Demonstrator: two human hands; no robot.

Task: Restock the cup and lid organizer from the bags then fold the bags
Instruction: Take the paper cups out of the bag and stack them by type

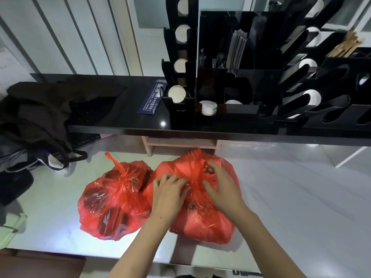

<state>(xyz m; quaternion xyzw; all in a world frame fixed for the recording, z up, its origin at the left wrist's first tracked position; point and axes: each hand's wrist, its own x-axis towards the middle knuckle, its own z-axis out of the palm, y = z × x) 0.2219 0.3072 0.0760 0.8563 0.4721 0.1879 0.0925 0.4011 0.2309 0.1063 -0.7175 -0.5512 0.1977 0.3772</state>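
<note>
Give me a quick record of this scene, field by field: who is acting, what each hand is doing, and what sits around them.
actor: a person, bare hands
left hand: pinching the knot of the right bag
right hand: gripping the same knot
left bag: tied shut, untouched, dark contents
bags rest on: white counter
organizer: black, on the shelf, some cups and lids
beside it: blue paper pack

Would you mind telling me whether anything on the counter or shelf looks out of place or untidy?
Mostly no. Both hands grip the knot of the right red plastic bag; the left red plastic bag is tied. The one oddity: a dark cloth garment slumps off the black shelf's left end.
</note>
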